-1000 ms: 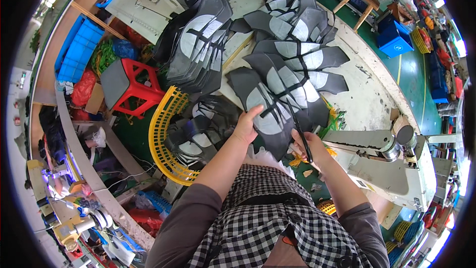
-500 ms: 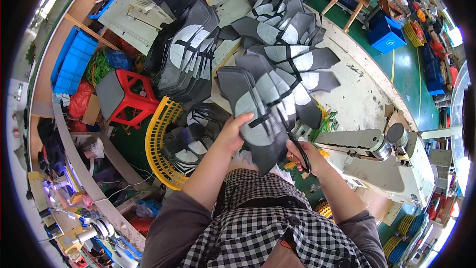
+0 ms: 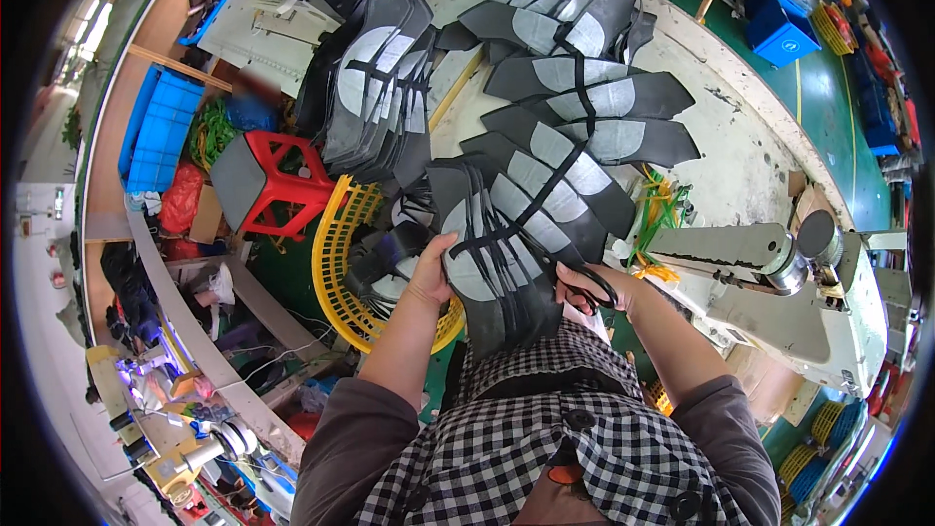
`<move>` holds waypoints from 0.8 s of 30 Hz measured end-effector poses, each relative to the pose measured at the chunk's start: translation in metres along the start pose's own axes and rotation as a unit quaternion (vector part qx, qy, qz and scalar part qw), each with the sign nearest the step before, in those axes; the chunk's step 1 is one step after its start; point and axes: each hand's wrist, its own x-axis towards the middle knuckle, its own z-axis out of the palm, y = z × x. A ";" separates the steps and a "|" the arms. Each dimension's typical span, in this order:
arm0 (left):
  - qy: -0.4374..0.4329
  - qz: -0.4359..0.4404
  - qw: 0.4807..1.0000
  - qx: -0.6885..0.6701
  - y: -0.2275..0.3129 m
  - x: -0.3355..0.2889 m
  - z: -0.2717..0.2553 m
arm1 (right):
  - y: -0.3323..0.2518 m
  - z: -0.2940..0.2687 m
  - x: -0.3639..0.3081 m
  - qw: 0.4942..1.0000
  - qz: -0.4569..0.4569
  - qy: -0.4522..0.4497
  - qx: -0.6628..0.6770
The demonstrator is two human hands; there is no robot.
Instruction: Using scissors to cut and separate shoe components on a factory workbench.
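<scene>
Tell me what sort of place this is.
Probably a sewing or shoe-parts workshop: fanned stacks of black and grey cut fabric pieces on a worn white worktable, an industrial sewing machine, and a yellow plastic basket of pieces.

Worn on the head, looking steeply down over a checked shirt front [image 3: 545, 448] at the lower edge. Fisheye, so straight edges bow toward a dark round rim. Closest to the lens: the shirt and both forearms rising from below. Just above the shirt, a fan of dark strung pieces [image 3: 526, 224]; left of the shirt, a yellow basket [image 3: 341, 263]; right of it, a sewing machine [image 3: 769, 282]. Single view only, nothing shared.
</scene>
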 end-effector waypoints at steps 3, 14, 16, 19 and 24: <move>0.011 0.008 1.000 0.005 -0.004 0.002 0.003 | -0.001 0.011 0.007 0.998 -0.012 0.041 0.051; 0.014 0.094 0.995 0.032 -0.018 0.030 0.040 | -0.011 -0.001 -0.019 0.971 0.041 0.233 0.031; 0.129 0.155 0.979 0.004 -0.022 0.049 0.057 | -0.014 -0.011 -0.012 0.979 0.053 0.197 0.029; 0.117 0.120 0.985 -0.049 -0.029 0.052 0.056 | -0.022 -0.016 -0.011 0.980 0.081 0.180 0.000; 0.084 0.104 0.987 0.091 -0.035 0.037 0.048 | -0.020 -0.024 -0.009 0.986 0.081 0.145 -0.028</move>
